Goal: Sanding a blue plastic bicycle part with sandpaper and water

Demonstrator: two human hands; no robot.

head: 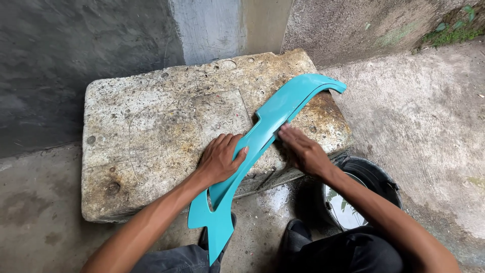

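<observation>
A long curved turquoise plastic panel (pixel 283 108) lies slantwise across a worn, stained concrete block (pixel 151 131), its lower end hanging over my lap. My left hand (pixel 220 159) rests on the block and grips the panel's left edge near its middle, thumb over the top. My right hand (pixel 303 149) presses flat against the panel's right side with fingers together; whether something thin lies under the fingers cannot be told.
A black bucket (pixel 371 174) holding water stands on the ground just right of the block, under my right forearm. Grey concrete walls rise behind the block. The wet concrete floor (pixel 429 116) stretches to the right, with some green plants at the far top right.
</observation>
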